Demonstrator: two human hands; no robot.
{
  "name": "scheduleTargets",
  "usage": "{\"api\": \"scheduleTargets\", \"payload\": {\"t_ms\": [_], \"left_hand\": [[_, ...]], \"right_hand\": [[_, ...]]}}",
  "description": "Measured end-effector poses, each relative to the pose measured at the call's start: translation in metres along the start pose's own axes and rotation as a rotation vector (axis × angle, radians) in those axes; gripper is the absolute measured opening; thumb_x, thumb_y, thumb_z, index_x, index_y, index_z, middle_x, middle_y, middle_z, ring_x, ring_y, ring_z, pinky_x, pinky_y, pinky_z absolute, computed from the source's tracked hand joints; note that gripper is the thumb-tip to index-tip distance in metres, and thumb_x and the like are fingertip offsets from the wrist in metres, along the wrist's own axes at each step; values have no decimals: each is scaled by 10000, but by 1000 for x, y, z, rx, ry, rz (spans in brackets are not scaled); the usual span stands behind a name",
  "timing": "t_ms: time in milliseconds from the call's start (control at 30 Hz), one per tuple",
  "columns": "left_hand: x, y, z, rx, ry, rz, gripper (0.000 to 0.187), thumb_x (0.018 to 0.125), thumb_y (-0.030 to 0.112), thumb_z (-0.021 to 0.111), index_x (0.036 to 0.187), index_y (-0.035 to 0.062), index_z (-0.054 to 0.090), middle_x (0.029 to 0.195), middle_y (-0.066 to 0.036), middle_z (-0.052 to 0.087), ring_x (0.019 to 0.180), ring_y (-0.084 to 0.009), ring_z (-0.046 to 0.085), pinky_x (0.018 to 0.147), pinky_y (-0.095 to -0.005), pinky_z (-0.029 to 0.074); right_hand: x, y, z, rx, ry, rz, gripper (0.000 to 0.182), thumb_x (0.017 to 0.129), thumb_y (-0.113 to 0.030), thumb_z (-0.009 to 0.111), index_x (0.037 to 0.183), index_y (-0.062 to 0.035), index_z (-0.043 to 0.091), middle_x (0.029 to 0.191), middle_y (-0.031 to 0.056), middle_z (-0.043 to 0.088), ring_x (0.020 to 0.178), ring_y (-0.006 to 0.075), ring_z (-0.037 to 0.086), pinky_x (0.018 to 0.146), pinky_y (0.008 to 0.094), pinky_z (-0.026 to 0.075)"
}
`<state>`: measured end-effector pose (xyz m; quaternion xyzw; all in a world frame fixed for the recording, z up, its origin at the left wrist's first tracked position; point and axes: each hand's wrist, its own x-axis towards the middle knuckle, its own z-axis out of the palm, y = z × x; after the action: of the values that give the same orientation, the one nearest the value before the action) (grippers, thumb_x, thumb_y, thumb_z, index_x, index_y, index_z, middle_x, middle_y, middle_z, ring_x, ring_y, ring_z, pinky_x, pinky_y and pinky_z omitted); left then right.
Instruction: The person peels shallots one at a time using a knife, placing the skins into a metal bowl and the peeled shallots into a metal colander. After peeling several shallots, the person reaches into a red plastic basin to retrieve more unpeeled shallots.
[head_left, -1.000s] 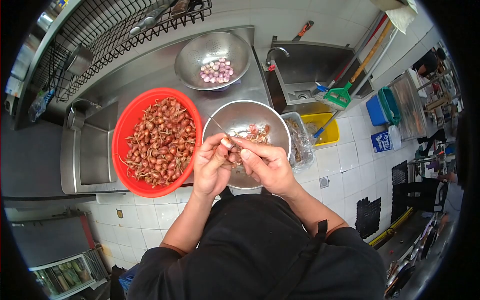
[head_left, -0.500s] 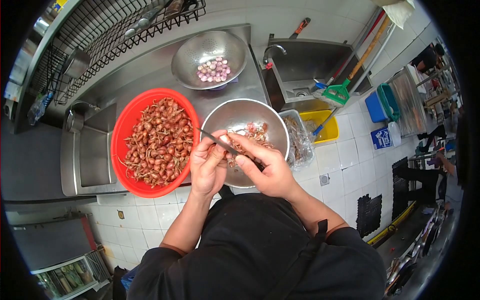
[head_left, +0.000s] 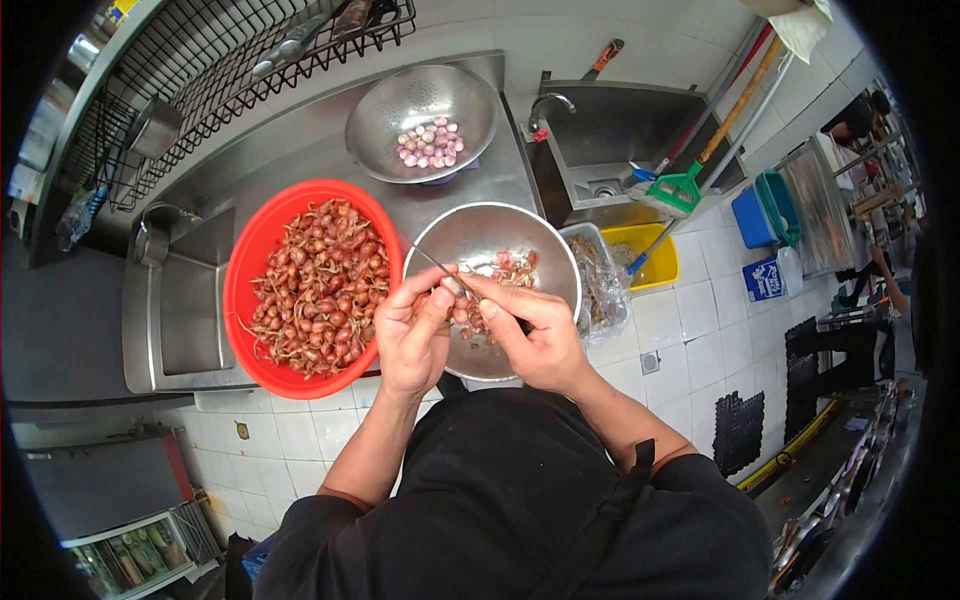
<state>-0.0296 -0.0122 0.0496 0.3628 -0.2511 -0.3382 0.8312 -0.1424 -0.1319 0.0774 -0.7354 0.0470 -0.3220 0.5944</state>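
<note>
My left hand pinches a small shallot between thumb and fingers. My right hand is closed round a knife, its narrow blade crossing the shallot and pointing up to the left. Both hands are over the near rim of a steel bowl that holds reddish skins. To the left, a red basin is full of unpeeled shallots. Behind the bowl, a steel colander contains pale purple peeled shallots.
Right of the bowl stands a clear plastic tub with scraps, beside a yellow bin. A sink with a tap lies at the back right, a second sink at the left. A green brush leans there. Another person is at the far right.
The knife has turned so that its blade shows edge-on and thinner. My fingers have shifted slightly around the shallot. The view has moved a little.
</note>
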Motion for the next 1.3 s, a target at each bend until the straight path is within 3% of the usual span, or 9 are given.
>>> {"api": "scheduleTargets", "payload": {"t_ms": [133,200,300,500,600,833,1033,1133,1300], "left_hand": [[3,2,0,-49,2,-20,311,982,37,531,1281,-48,554,1031,-91,636,860,-132,578,763,-259,485],[5,4,0,-111,59,-121,323,985,47,529,1295,-46,544,1032,-85,634,851,-127,574,759,-248,479],[10,13,5,-199,142,-243,277,963,3,563,1236,-31,594,1013,-77,668,855,-116,613,765,-252,514],[11,0,-12,-96,22,-135,301,952,28,603,1248,-21,586,1010,-72,668,843,-112,609,757,-243,510],[11,0,-12,-141,-3,-156,301,957,28,594,1254,-21,582,1014,-77,665,830,-110,606,749,-238,505],[7,0,-13,-236,35,-220,319,986,88,552,1286,-20,539,1041,-117,629,882,-163,583,783,-251,506],[6,0,-18,-267,53,-173,270,987,66,530,1248,-1,552,1105,-152,625,918,-199,597,794,-275,516],[5,0,-13,-214,49,-147,265,983,58,536,1241,1,557,1112,-141,624,929,-193,600,809,-280,508],[4,-1,-6,-1,52,-26,232,921,-36,611,1152,-25,608,1127,-107,613,965,-160,624,827,-284,532]], "right_hand": [[-1,1,2,125,15,118,344,973,-65,546,1309,-3,591,934,59,705,770,82,606,717,262,491],[0,-6,-5,321,-51,426,331,993,-96,539,1309,-15,597,860,-1,657,694,31,526,635,219,455],[0,-3,-4,366,-57,452,330,1000,-118,541,1311,-26,599,809,-34,604,643,14,460,578,191,411],[-1,-1,0,346,-31,440,330,1001,-130,548,1308,-21,599,815,-27,613,648,18,479,568,192,412],[1,-3,0,347,63,482,322,997,-116,552,1297,-12,605,832,-12,626,661,25,499,580,200,432],[0,-4,-3,321,53,480,324,993,-104,554,1296,1,601,845,4,640,677,26,519,589,200,448],[-3,7,-10,345,88,537,322,993,-100,551,1291,13,600,840,-9,625,676,18,497,596,200,432],[-5,4,-7,246,8,417,347,992,-96,552,1322,11,572,841,-33,592,678,1,458,600,186,400],[-8,-4,-3,449,-83,473,434,990,-97,559,1405,4,482,860,-54,570,675,0,416,606,177,379]]}}
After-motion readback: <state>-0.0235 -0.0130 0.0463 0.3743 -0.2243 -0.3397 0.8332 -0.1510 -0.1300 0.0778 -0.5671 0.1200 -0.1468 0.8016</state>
